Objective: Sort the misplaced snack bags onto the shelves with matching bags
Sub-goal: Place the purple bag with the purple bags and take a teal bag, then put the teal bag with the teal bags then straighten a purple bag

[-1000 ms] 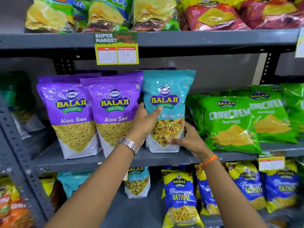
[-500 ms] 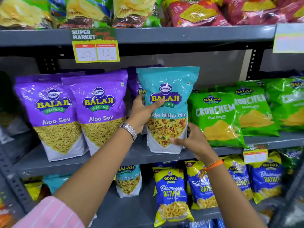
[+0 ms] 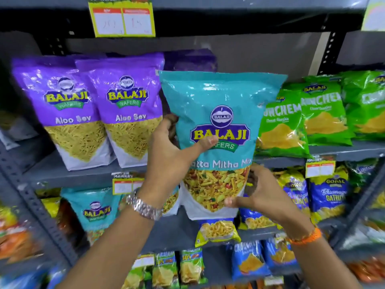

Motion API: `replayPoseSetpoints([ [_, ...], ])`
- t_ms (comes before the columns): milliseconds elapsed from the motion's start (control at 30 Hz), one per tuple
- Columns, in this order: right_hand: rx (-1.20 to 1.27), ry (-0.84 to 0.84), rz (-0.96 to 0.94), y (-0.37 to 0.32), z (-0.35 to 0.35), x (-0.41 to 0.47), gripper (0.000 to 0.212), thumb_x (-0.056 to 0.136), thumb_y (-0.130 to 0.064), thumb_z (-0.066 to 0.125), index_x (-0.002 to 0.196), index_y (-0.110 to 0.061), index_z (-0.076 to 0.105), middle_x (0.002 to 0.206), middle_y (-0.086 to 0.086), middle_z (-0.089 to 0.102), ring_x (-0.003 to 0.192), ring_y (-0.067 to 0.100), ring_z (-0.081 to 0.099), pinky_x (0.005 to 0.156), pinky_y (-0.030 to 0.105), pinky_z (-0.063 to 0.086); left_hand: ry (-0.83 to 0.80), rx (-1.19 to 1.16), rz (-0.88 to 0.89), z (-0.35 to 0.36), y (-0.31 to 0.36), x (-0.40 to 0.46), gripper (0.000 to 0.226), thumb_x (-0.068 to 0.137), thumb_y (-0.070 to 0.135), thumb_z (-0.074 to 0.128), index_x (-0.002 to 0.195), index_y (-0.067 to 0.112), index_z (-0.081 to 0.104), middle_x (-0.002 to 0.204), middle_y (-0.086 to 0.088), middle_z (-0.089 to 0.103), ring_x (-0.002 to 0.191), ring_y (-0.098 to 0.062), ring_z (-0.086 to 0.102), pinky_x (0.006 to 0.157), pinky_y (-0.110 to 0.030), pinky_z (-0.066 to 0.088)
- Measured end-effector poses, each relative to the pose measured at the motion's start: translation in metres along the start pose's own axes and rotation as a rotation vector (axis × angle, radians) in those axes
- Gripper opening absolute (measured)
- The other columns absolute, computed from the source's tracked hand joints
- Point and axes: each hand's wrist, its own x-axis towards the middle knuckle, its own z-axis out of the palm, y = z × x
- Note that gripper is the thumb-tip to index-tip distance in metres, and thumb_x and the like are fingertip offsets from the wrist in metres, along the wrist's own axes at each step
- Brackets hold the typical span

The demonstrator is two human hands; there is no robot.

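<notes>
I hold a teal Balaji Khatta Mitha Mix bag (image 3: 220, 113) upright in front of the shelves, lifted clear of the shelf board. My left hand (image 3: 173, 155) grips its left edge, thumb across the logo. My right hand (image 3: 260, 192) grips its lower right corner. Two purple Aloo Sev bags (image 3: 100, 109) stand on the middle shelf (image 3: 87, 176) to the left, with another purple bag (image 3: 189, 61) behind the teal one. A matching teal bag (image 3: 93, 207) stands one shelf below, at the left.
Green Crunchem bags (image 3: 312, 115) fill the middle shelf on the right. Blue and yellow Gopal Gathiya bags (image 3: 327, 197) sit on the shelf below. Price tags (image 3: 123, 19) hang from shelf edges. Small packets (image 3: 179, 268) line the lowest shelf. A steel upright (image 3: 35, 205) runs down the left.
The teal bag has come off the middle shelf, toward me and slightly down, held by both hands. The view has tilted downward, showing more lower shelves.
</notes>
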Motion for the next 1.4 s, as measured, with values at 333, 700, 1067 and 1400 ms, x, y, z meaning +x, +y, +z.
replayPoseSetpoints([
  [333, 0.088, -0.155, 0.188, 0.126, 0.090, -0.079, 0.076, 0.061, -0.016, 0.099, 0.128, -0.025, 0.065, 0.130, 0.002, 0.073, 0.124, 0.022, 0.069, 0.104, 0.049, 0.056, 0.133, 0.066, -0.279, -0.042, -0.112, -0.139, 0.066, 0.056, 0.031, 0.095, 0.115, 0.029, 0.066, 0.109, 0.012, 0.081, 0.098, -0.010, 0.079, 0.079, -0.026, 0.064],
  [700, 0.046, -0.278, 0.369, 0.219, 0.162, -0.046, 0.070, 0.059, -0.001, 0.097, 0.122, -0.014, 0.068, 0.124, 0.003, 0.075, 0.124, 0.019, 0.067, 0.104, 0.048, 0.056, 0.204, 0.172, -0.524, -0.088, -0.244, -0.153, 0.062, 0.071, 0.011, 0.092, 0.125, 0.013, 0.062, 0.119, -0.001, 0.077, 0.111, -0.018, 0.075, 0.094, -0.053, 0.061],
  [1067, 0.000, -0.248, 0.394, 0.216, 0.203, 0.067, 0.087, 0.065, 0.003, 0.092, 0.140, 0.002, 0.047, 0.141, 0.017, 0.061, 0.136, 0.032, 0.054, 0.114, 0.050, 0.045, 0.094, 0.368, -0.466, -0.118, -0.272, -0.042, 0.076, 0.077, 0.032, 0.088, 0.139, 0.010, 0.050, 0.135, -0.004, 0.067, 0.125, -0.022, 0.065, 0.106, -0.048, 0.054],
  [1400, -0.019, -0.173, 0.414, 0.238, 0.222, 0.087, 0.085, 0.064, 0.011, 0.089, 0.140, 0.003, 0.050, 0.139, 0.020, 0.063, 0.134, 0.033, 0.055, 0.112, 0.055, 0.046, 0.081, 0.384, -0.478, -0.132, -0.301, -0.029, 0.088, 0.069, 0.048, 0.084, 0.139, 0.007, 0.048, 0.134, -0.010, 0.069, 0.125, -0.027, 0.066, 0.105, -0.053, 0.054],
])
